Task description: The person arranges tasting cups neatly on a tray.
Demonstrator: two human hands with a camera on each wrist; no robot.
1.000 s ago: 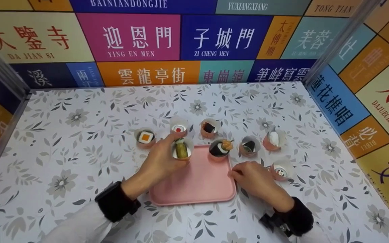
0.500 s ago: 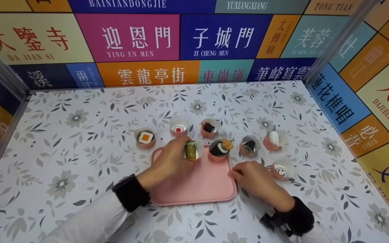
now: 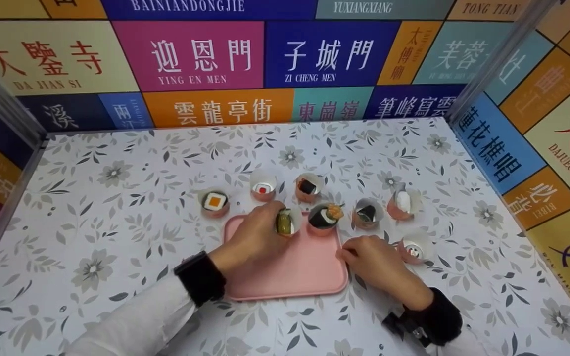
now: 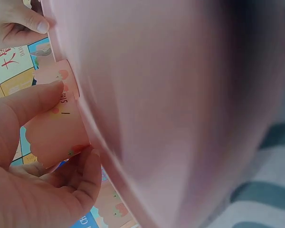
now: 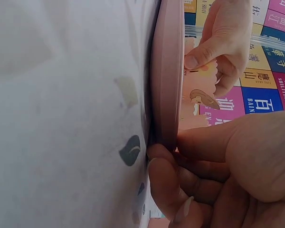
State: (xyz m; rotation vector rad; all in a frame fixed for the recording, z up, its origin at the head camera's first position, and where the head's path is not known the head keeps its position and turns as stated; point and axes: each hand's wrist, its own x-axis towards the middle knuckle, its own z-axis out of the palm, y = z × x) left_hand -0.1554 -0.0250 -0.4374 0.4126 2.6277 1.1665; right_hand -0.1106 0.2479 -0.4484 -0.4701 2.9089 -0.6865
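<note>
Fingers (image 4: pixel 88 178) of our left hand (image 3: pixel 257 232) clamp round a cup (image 4: pixel 57 135) holding a green piece (image 3: pixel 283 222), at the far side of the pink tray (image 3: pixel 285 277); our right hand (image 3: pixel 376 262) pinches its right edge between thumb and fingers.

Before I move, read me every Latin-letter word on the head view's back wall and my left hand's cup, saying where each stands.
"BAINIANDONGJIE": long blue panel
"YUXIANGXIANG": grey panel
"TONG TIAN": tan panel
"DA JIAN SI": cream panel
"YING EN MEN": pink panel
"ZI CHENG MEN": lower blue panel
Unreadable: small print on narrow orange panel, light-blue panel, upper teal panel; partly covered lettering on cup.
</note>
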